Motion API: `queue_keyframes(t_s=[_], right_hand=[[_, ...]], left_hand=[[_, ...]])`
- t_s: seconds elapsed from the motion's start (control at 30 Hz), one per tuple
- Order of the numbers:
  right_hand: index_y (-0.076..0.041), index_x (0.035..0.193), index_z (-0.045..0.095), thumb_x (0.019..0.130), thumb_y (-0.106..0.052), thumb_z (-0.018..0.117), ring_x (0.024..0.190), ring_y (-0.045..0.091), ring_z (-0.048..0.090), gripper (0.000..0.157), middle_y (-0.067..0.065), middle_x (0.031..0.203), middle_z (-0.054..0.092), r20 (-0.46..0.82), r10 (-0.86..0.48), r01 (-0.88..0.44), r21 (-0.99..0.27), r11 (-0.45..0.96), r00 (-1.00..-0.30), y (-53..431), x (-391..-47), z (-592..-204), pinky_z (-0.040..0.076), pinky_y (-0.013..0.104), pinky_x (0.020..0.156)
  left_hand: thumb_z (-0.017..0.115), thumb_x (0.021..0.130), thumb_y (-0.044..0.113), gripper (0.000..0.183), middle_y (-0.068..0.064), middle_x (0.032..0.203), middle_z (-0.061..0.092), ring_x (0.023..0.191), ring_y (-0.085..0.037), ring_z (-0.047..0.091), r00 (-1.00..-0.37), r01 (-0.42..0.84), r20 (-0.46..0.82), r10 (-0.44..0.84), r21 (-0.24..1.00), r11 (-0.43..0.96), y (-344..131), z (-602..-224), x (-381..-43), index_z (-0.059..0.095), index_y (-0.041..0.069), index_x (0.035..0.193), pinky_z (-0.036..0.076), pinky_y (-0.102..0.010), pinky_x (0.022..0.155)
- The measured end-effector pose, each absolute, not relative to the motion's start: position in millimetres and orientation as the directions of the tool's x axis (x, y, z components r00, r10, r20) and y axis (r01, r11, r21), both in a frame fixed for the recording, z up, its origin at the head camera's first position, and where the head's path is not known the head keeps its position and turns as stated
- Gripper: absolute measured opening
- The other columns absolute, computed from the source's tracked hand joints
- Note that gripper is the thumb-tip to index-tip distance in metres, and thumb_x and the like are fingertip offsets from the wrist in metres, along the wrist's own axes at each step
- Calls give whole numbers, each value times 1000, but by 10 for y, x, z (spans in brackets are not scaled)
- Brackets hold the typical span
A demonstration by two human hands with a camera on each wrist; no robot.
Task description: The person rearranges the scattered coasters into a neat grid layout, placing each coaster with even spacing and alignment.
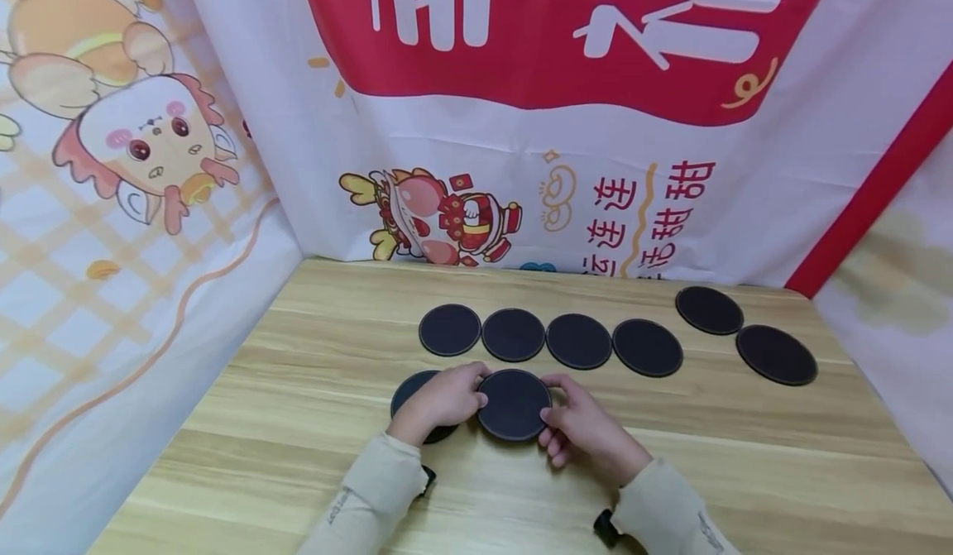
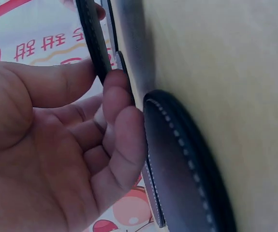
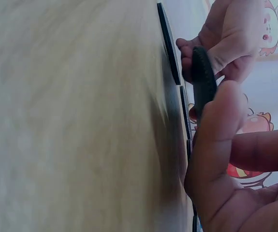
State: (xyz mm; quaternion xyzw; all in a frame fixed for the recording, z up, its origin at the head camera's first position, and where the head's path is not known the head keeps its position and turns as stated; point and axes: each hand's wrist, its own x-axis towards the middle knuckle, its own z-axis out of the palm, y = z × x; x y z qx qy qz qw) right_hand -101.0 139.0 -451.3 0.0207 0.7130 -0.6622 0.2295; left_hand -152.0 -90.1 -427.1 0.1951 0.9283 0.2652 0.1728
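Between both hands is a round black coaster [image 1: 514, 406] with a stitched rim, raised above the table in the wrist views. My left hand [image 1: 448, 398] pinches its left edge, thumb on the upper face and fingers beneath. On the opposite edge my right hand [image 1: 584, 427] grips it between thumb and fingers. Another black coaster [image 1: 408, 391] lies on the table under the left hand, partly hidden by it. In the left wrist view the lying coaster [image 2: 177, 159] shows its white stitching close to the left fingers.
Beyond the hands, several black coasters form a row on the wooden table [image 1: 313, 373], from a left one [image 1: 450, 329] to a right one [image 1: 648, 346]. Two more coasters, one farther back [image 1: 709, 310] and one nearer [image 1: 777, 355], lie at the right. Printed cloth [image 1: 476, 125] hangs behind the table.
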Motion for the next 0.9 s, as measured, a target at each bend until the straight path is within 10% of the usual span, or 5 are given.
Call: queue_keyframes(t_s=[0.9], right_hand=[[-1,157,25,100,-4,49,46,15,54,63,19,75,66,-398,-275,365,-916,165,-875,1407,-1029,-4544,52,33,44]], left_hand=[[63,99,18,39,-15,117,56,109,-32,59,-890,212,-234,391,547,810,-826,-4394,-1527,59,3,135,47,-49,95]])
